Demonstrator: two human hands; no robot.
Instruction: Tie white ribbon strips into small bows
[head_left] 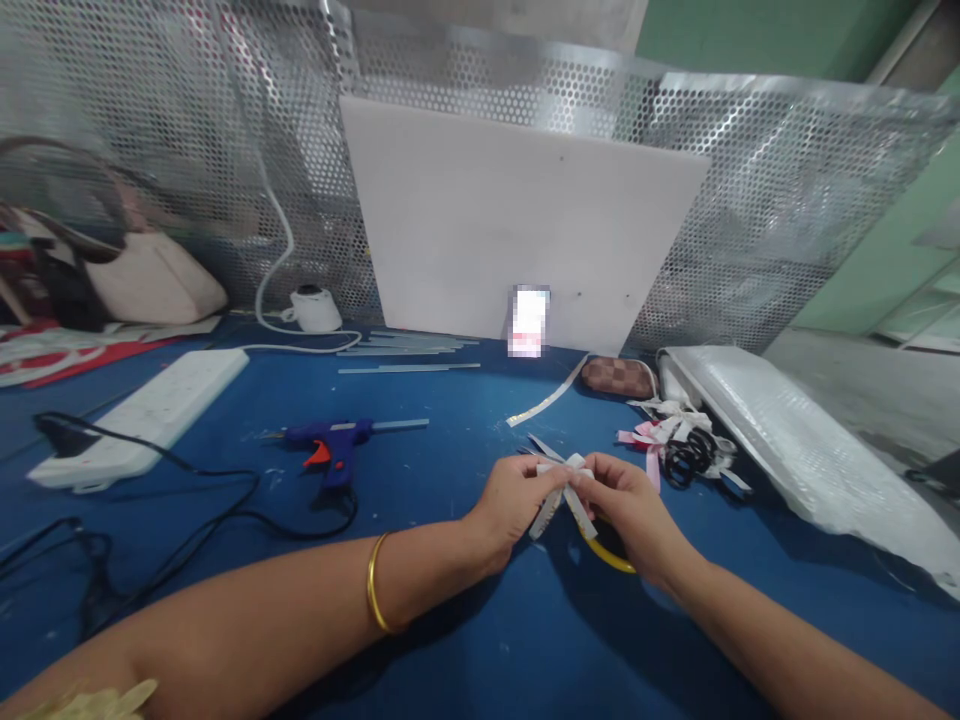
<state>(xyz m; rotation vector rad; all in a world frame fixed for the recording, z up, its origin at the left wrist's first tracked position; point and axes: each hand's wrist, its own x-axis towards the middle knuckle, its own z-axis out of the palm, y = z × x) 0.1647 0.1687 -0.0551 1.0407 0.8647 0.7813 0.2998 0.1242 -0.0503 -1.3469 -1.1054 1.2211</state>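
Note:
Between my two hands is a white ribbon bow (pixel 576 466) with two tails hanging down. My left hand (pixel 511 505) is closed, its thumb and fingers pinching the bow's left side. On the other side, my right hand (pixel 626 505) pinches the bow near its centre. Scissors (pixel 613 560) with a yellow handle lie on the table beneath the hands, their blades pointing up and left and their middle hidden. A loose strip of white ribbon (pixel 551 400) rests just beyond the hands.
A blue glue gun (pixel 330 440) with a glue stick lies left, near a white power strip (pixel 150 410). More glue sticks (pixel 409 345) are behind. A lit phone (pixel 529 320) leans on a white board (pixel 517 220). Rightward are a checked pouch (pixel 619 377), ribbon scraps (pixel 679 430) and a plastic-wrapped package (pixel 795 440).

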